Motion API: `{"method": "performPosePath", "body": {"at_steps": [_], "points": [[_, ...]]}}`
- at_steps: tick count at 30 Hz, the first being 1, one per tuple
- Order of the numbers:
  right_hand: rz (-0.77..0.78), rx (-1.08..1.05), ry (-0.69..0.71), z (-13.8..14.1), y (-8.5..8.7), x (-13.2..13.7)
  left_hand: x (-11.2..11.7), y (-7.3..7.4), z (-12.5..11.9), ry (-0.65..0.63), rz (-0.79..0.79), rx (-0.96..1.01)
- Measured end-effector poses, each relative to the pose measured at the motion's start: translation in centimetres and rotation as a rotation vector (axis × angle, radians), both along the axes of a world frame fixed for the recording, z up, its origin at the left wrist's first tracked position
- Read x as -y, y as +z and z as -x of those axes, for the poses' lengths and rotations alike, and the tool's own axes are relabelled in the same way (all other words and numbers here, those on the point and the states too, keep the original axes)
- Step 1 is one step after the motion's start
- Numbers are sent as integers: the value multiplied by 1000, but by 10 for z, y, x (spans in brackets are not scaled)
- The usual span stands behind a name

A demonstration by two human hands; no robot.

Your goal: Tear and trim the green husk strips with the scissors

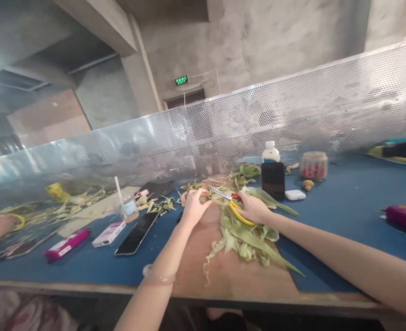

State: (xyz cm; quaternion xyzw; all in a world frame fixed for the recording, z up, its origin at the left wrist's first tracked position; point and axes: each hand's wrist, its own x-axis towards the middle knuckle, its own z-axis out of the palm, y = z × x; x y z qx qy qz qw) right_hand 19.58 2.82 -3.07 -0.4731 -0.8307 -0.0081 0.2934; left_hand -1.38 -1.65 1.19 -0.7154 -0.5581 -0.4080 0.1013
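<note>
My right hand (254, 208) is closed around the yellow and red handles of a pair of scissors (241, 215). Their metal blades point left, toward my left hand (194, 204). That hand reaches over pale green plant scraps (221, 185), thumb and forefinger apart beside the blade tips; its other fingers are partly hidden. Below the scissors lies a heap of green leaves like corn husks (249, 236), some of it under my right hand and wrist. A brown board (203, 271) lies beneath the heap.
Left of my arm are a phone (137, 233), a small box (109, 234), a purple packet (67, 245) and a cup with a straw (130, 209). Behind my right hand stand another phone (272, 180), a bottle (271, 151) and a jar (313, 166). A co-worker's hand (1, 227) holds scissors at far left.
</note>
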Motion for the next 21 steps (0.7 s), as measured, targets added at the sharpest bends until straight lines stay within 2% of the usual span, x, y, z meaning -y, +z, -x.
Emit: {"method": "performPosePath", "body": {"at_steps": [9,21], "points": [[-23,-20,81,0,1,1,-6,0,5,-103,-33,108],[-28,-34,91,0,3,5,-6,-2,6,-144,-47,149]]}}
